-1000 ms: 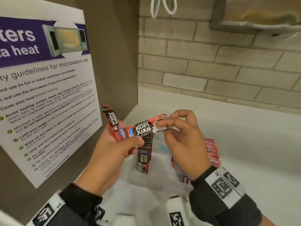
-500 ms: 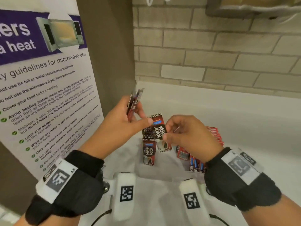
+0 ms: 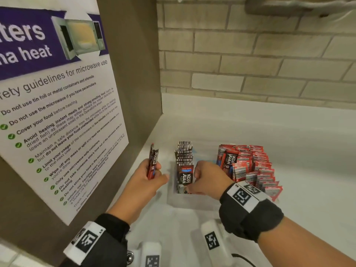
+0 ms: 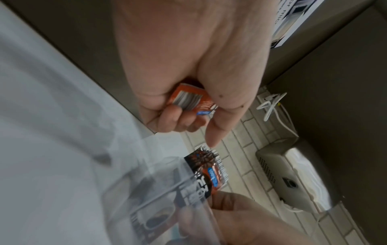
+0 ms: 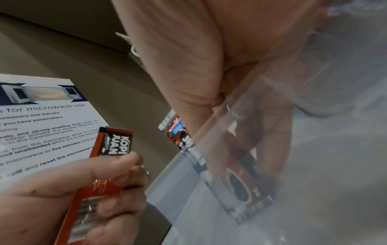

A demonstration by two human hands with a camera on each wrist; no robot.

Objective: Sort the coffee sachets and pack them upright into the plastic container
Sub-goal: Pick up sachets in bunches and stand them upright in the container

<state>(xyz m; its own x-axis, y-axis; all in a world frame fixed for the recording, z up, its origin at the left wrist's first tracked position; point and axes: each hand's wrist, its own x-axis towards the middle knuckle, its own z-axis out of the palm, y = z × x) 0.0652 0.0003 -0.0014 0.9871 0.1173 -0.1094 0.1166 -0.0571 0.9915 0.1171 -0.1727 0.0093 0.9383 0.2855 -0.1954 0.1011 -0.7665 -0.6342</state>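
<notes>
A white bench (image 3: 269, 132) runs beneath a pale brick wall (image 3: 250, 54). The right hand (image 3: 207, 178) pinches a black-and-red coffee sachet (image 3: 185, 177), seating it upright at the front of the black row inside the clear plastic container (image 3: 192, 204); its long axis stands vertical. The left hand (image 3: 142, 182) grips a few slim red sachets (image 3: 153, 162), ends up (likely next). The move ahead calls for letting go without tipping the row.
</notes>
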